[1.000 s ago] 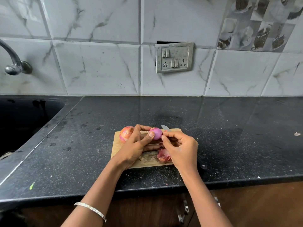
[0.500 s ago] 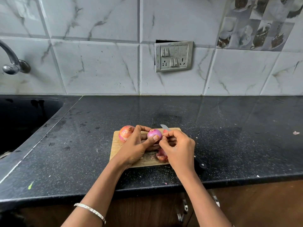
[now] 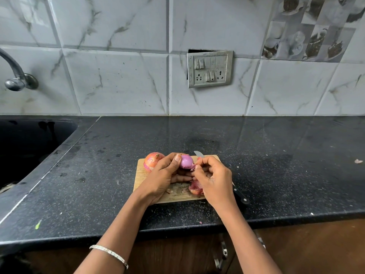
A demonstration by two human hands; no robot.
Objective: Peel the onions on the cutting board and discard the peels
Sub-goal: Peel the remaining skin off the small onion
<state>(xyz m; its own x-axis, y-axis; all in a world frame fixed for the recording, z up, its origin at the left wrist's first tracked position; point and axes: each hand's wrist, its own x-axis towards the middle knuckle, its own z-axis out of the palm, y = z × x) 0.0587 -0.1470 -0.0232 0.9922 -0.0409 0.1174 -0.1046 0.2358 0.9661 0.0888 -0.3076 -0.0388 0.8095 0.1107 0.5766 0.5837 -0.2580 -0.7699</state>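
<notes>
Peeling an onion above the cutting board

Held just over the middle of the wooden cutting board (image 3: 141, 175), a small peeled onion (image 3: 186, 161) shows smooth purple flesh. The left hand (image 3: 165, 177) grips it from the left, thumb curled over its top and fingers curled beneath. The right hand (image 3: 214, 179) meets it from the right, fingertips pinched together on a thin pink shred of skin (image 3: 192, 168) at the onion's lower right edge.

An unpeeled onion (image 3: 153, 160) with papery orange-pink skin sits on the board's far left corner, just beside the left hand. A heap of loose reddish peels (image 3: 195, 189) lies on the board's near right part, partly hidden by the right hand. A knife (image 3: 199, 154) lies along the board's right side, its blade tip showing past the fingers and its black handle (image 3: 240, 195) sticking out onto the dark speckled countertop (image 3: 276, 175) behind the right wrist.

A thin bracelet (image 3: 109, 254) circles the left forearm. A sink (image 3: 29, 143) is sunk into the counter at the left.
</notes>
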